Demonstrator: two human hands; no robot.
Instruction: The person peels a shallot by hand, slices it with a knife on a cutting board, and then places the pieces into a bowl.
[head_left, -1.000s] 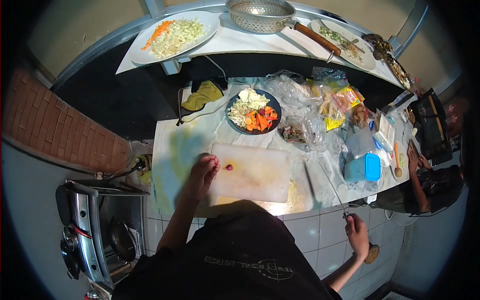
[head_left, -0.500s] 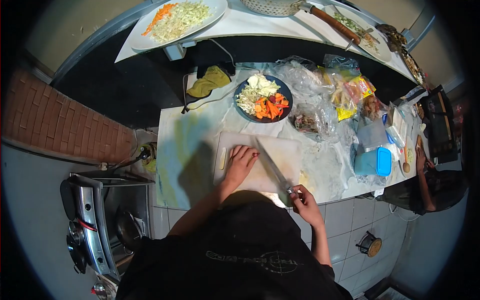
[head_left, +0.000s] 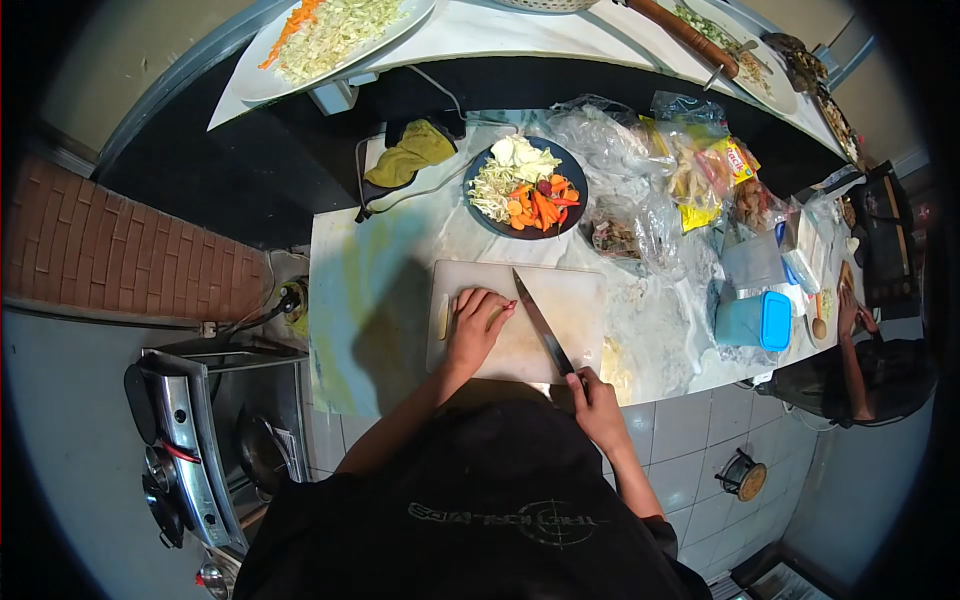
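Note:
A white cutting board lies on the marble-patterned counter. On its left part rests my left hand, fingers curled and pressed around a small reddish piece near the fingertips. My right hand is closed round the handle of a long knife at the board's lower edge. The blade points up and to the left across the board, its tip a little right of the reddish piece and apart from it. Beyond the board stands a dark plate with cut carrots, cabbage and sprouts.
Plastic bags and a blue-lidded container stand to the right. A green cloth lies at the back left. On the raised shelf are plates of chopped vegetables. At the far right a co-worker's hands show. A stove stands lower left.
The knife handle and my right hand have shifted slightly left, and the blade stands a bit steeper. My left hand has barely moved. The view has tilted slightly.

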